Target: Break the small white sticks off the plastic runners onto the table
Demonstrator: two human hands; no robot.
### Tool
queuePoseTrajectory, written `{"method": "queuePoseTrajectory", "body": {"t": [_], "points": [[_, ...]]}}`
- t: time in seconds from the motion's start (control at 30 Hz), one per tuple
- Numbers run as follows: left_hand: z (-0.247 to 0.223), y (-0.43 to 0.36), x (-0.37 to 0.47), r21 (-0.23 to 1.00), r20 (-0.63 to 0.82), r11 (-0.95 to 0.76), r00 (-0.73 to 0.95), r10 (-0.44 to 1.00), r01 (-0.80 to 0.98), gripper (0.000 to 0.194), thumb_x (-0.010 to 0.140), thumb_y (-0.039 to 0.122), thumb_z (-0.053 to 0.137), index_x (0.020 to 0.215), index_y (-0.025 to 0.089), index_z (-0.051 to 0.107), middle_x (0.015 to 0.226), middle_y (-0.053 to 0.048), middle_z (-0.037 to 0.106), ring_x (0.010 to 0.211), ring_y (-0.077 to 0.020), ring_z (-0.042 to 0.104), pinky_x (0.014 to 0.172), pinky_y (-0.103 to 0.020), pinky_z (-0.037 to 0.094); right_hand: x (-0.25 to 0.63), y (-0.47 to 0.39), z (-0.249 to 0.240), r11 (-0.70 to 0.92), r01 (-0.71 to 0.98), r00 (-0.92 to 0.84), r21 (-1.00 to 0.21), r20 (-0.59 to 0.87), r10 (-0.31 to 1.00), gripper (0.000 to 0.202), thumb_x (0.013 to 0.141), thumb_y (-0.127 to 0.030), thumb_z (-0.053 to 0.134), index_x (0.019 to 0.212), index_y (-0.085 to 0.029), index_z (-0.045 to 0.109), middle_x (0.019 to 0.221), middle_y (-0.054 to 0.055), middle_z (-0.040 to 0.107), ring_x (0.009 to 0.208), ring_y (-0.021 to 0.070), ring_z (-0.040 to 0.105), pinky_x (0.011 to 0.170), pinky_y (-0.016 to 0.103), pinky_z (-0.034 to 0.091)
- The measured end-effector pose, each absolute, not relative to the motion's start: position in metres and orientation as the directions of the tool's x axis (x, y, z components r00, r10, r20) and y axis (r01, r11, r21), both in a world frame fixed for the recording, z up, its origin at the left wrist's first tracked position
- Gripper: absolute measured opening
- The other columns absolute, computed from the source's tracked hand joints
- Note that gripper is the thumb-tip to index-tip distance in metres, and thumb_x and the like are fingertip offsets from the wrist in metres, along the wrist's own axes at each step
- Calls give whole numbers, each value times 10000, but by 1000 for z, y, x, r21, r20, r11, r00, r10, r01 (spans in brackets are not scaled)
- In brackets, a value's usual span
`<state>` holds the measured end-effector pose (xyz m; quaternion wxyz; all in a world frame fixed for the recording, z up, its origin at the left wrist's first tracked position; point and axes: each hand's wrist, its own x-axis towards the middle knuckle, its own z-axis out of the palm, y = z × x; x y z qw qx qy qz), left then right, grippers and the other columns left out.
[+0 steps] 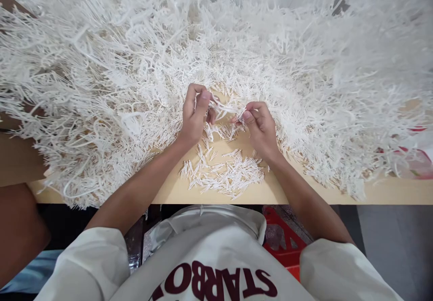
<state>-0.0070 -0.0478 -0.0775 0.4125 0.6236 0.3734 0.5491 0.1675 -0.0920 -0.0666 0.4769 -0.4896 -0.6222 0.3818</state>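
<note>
A thin white branched plastic piece stretches between my two hands, above the table. My left hand is closed around its left end, thumb on top and fingers curled underneath. Thumb and fingertips of my right hand pinch its other end, where fine prongs stick out. Just below the hands, a small pile of loose, short white plastic sticks lies on the wooden tabletop. Behind and on both sides of my hands rises a large heap of similar white branched plastic pieces.
Cardboard stands at the left edge, with another person's arm below it. A clear bag with red edging lies at the right. Beneath the table's front edge is a red plastic stool, beside my body.
</note>
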Motion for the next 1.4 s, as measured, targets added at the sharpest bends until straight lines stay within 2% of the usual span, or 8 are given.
{"method": "queuePoseTrajectory", "body": {"t": [0.23, 0.43, 0.67, 0.8, 0.93, 1.03, 1.2, 1.4], "points": [[-68, -54, -3, 663, 569, -701, 431, 700, 263, 363, 846, 506, 577, 1103, 249, 580, 1122, -65, 609, 1085, -178, 588, 891, -353, 524, 172, -91, -64, 152, 186, -100, -971, 135, 986, 184, 928, -424, 482, 1007, -265, 434, 754, -28, 571, 696, 116, 613, 659, 264, 527], [-69, -49, -6, 655, 591, -704, 396, 703, 274, 198, 918, 366, 508, 987, 245, 648, 1027, -49, 600, 1020, -141, 600, 896, -340, 521, 172, -89, -67, 203, 194, -182, -960, 169, 969, 196, 941, -450, 432, 984, -260, 439, 882, 17, 625, 788, 130, 646, 684, 276, 539], [-73, -50, -5, 625, 617, -734, 407, 673, 266, 149, 895, 360, 550, 919, 241, 637, 1053, -53, 590, 1013, -135, 597, 857, -331, 534, 170, -91, -66, 265, 293, -213, -919, 207, 955, 234, 958, -478, 373, 1094, -288, 394, 737, -39, 632, 579, 108, 638, 561, 253, 517], [-76, -51, -5, 626, 628, -723, 360, 690, 294, 156, 891, 359, 558, 935, 226, 628, 1038, -56, 597, 973, -131, 603, 806, -299, 538, 169, -91, -63, 229, 303, -183, -925, 180, 966, 215, 945, -454, 432, 1066, -278, 453, 793, -29, 640, 632, 99, 640, 573, 244, 513], [-78, -52, -4, 615, 603, -696, 347, 718, 371, 224, 910, 403, 511, 950, 210, 619, 1031, -64, 611, 921, -134, 610, 714, -268, 532, 169, -93, -59, 361, 588, -56, -724, 409, 911, 217, 917, -425, 508, 979, -255, 627, 1018, 40, 629, 937, 145, 622, 804, 315, 528], [-79, -55, -4, 554, 600, -702, 370, 709, 448, 240, 926, 385, 484, 938, 198, 634, 1023, -67, 623, 851, -118, 616, 655, -242, 503, 172, -93, -57, 404, 694, -66, -596, 505, 860, 237, 883, -447, 560, 1006, -264, 645, 939, 32, 625, 847, 141, 615, 767, 310, 526], [-80, -60, -3, 377, 644, -753, 431, 632, 540, 190, 926, 259, 473, 925, 197, 652, 993, -39, 675, 731, -84, 611, 564, -208, 440, 175, -93, -61, 438, 710, -215, -552, 422, 881, 226, 899, -451, 538, 1000, -260, 605, 810, -11, 677, 701, 108, 636, 644, 249, 509], [-81, -61, -3, 281, 651, -774, 480, 588, 568, 164, 900, 185, 521, 1013, 190, 638, 1020, -6, 728, 906, -110, 685, 642, -202, 495, 177, -92, -57, 346, 712, -187, -611, 309, 932, 184, 915, -402, 528, 987, -241, 583, 827, -13, 687, 725, 112, 654, 690, 261, 517]]}}
